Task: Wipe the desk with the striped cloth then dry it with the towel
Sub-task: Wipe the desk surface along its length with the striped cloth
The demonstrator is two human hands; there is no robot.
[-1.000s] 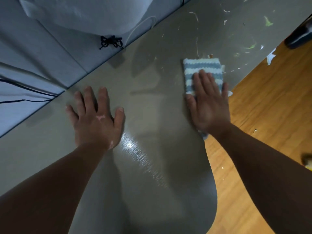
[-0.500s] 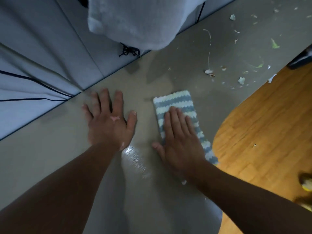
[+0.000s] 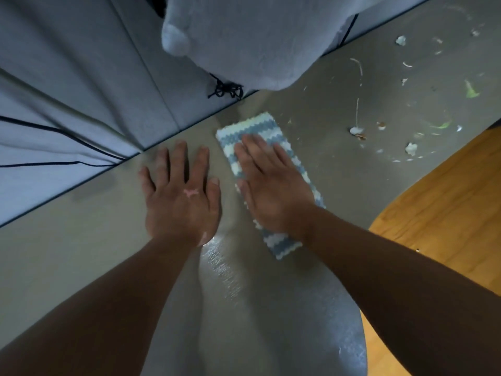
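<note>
A wide grey smooth-topped desk (image 3: 81, 267) filled most of the frame, with a wet sheen running down its lower middle. Pale blue-grey fabric wall panels (image 3: 67, 77) crossed by thin black lines took up the upper left, meeting the desk's far edge. A large pale grey fluffy towel (image 3: 257, 36) hung at the top centre, above the desk's back edge. Orange-brown wooden flooring (image 3: 447, 213) showed along the right side, beyond the desk's curved rim.

The left hand (image 3: 180, 202) lay flat on the desk in the middle of the frame, fingers straight and spread, holding nothing. Just to its right, the right hand (image 3: 273, 185) pressed palm-down with straight fingers on the blue-and-white zigzag-striped folded cloth (image 3: 260, 126), which lay flat on the desk below the towel. Small white and green scraps of debris (image 3: 357, 131) dotted the desk at the upper right, apart from the cloth. A knotted black cord (image 3: 226, 89) sat just under the towel's lower edge.
</note>
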